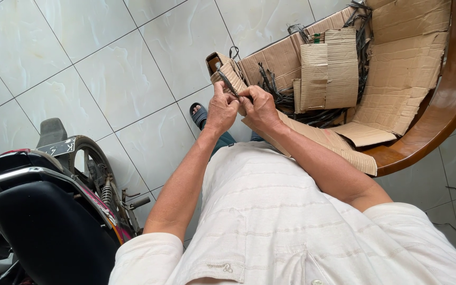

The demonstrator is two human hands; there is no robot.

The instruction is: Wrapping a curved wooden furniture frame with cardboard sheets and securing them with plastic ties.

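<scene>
My left hand point(221, 109) and my right hand point(260, 107) meet in front of my chest over a long strip of brown cardboard point(312, 138). Both hands pinch a small dark, thin object point(228, 83) against the cardboard's upper end; what it is cannot be told. The strip runs from my hands down to the right, along my right forearm. My fingers are curled tight around the cardboard edge.
A curved wooden table point(447, 100) at the right carries flattened cardboard pieces point(328, 68) and dark straps point(362, 39). A motorcycle's rear point(48, 206) stands at the lower left. White floor tiles point(106, 68) lie beneath; a sandalled foot point(199, 114) shows below my hands.
</scene>
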